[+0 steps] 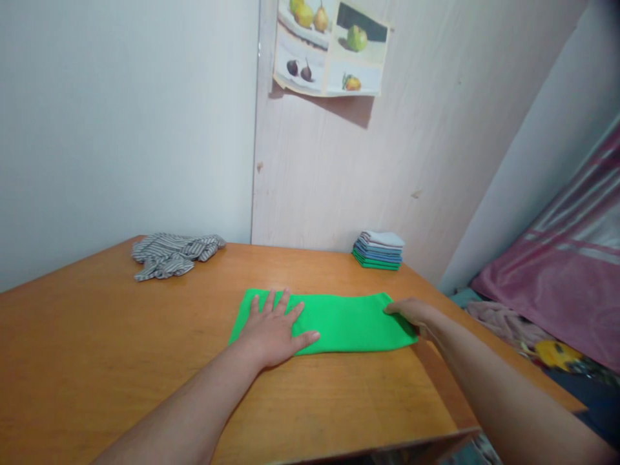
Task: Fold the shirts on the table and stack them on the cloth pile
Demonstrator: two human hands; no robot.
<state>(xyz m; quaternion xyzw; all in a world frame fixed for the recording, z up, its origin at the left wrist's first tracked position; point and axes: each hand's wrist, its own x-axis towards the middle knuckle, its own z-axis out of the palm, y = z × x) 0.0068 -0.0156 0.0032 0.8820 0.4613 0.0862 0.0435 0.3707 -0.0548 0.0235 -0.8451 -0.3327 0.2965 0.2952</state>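
Note:
A bright green cloth (346, 323) lies as a long flat rectangle across the wooden table. On its left part my left hand (276, 329) rests palm down, fingers spread. My right hand (414, 314) grips the cloth's right edge, thumb on top and the other fingers hidden beneath. That right end is slightly raised and curved. Behind the cloth, to the right, stands a neat stack of folded cloths (378, 250), green at the bottom, blue in the middle and pale grey on top.
A crumpled striped cloth (174, 253) lies at the table's back left. The wooden table (121, 342) meets a wall, where a sheet of fruit pictures (332, 48) hangs. Beyond the right edge are a pink curtain (557, 258) and a yellow item (557, 355).

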